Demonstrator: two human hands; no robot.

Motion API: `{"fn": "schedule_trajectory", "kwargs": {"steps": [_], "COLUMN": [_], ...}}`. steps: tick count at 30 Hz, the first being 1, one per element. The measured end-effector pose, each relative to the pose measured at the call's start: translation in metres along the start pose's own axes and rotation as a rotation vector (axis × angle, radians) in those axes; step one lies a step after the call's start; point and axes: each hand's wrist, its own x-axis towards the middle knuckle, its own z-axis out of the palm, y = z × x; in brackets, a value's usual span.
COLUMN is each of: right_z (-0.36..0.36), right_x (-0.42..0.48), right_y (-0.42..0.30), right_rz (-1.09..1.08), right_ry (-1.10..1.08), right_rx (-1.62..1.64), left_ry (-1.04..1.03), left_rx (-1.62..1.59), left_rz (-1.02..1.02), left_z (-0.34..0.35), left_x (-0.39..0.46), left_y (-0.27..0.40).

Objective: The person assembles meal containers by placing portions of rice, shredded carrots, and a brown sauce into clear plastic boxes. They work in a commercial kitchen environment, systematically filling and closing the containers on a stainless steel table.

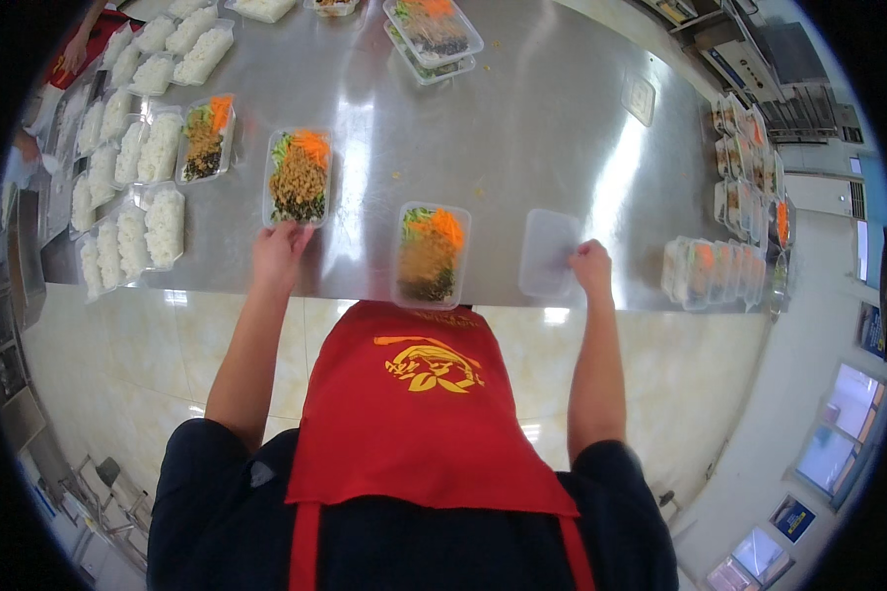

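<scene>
My left hand (275, 255) has its fingers at the near rim of a clear plastic meal container (298, 177), which holds shredded carrot, green vegetable strips, brown crumbled topping and dark greens. In my right hand (591, 266) is the right edge of a translucent plastic lid (547, 251), low over the steel table or resting on it; which one I cannot tell. Between my hands, at the table's front edge, another filled container (430, 255) sits before my red apron (421, 428). Its surface looks slightly blurred.
Rice-filled containers (159, 148) crowd the left of the steel table (517, 133), with one topped container (207, 140) beside them. Stacked meals (432, 33) stand at the back. Packed containers (713, 270) line the right end. A loose lid (639, 101) lies farther back. A co-worker's hand (74, 53) shows upper left.
</scene>
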Motion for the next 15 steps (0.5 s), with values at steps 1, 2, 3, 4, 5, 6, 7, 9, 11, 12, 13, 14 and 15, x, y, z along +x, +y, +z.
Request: {"fn": "schedule_trajectory", "kwargs": {"steps": [1, 2, 3, 4, 5, 6, 7, 9, 11, 12, 13, 14, 15], "right_z": [0.002, 0.004, 0.005, 0.006, 0.006, 0.004, -0.001, -0.009, -0.018, -0.026, -0.031, -0.035, -0.038], "right_x": [0.001, 0.002, 0.002, 0.003, 0.004, 0.004, 0.003, 0.002, 0.007, 0.007, 0.007, 0.007, 0.004], "right_y": [0.001, 0.003, 0.004, 0.005, 0.008, 0.008, 0.004, -0.002, -0.004, -0.004, -0.006, -0.007, -0.007], "right_rz": [-0.009, -0.018, -0.022, -0.024, -0.026, -0.019, -0.012, 0.021, 0.062, 0.093, 0.122, 0.151, 0.131], "right_ry": [-0.006, -0.012, -0.013, -0.013, -0.012, -0.013, -0.014, -0.035, -0.081, -0.164, -0.252, -0.342, -0.373], "right_rx": [-0.012, -0.025, -0.033, -0.041, -0.049, -0.01, 0.032, 0.179, 0.384, 0.527, 0.671, 0.815, 0.93], "left_ry": [0.006, -0.009, -0.023, -0.038, -0.07, -0.101, -0.132, -0.176, -0.237, -0.278, -0.314, -0.378, -0.407], "left_rx": [-0.014, -0.038, -0.063, -0.087, -0.056, -0.024, 0.01, 0.12, 0.236, 0.3, 0.365, 0.375, 0.423], "left_rz": [-0.007, -0.02, -0.033, -0.047, -0.122, -0.197, -0.271, -0.278, -0.248, -0.213, -0.176, -0.154, -0.077], "left_z": [-0.003, -0.006, -0.007, -0.007, -0.01, -0.008, -0.003, 0.014, 0.037, 0.048, 0.058, 0.074, 0.084], "left_x": [-0.008, -0.014, -0.021, -0.029, -0.038, -0.053, -0.069, -0.104, -0.125, -0.131, -0.137, -0.141, -0.141], "left_y": [-0.005, -0.009, -0.012, -0.016, -0.018, -0.015, -0.01, -0.003, -0.008, -0.011, -0.013, -0.016, -0.021]}}
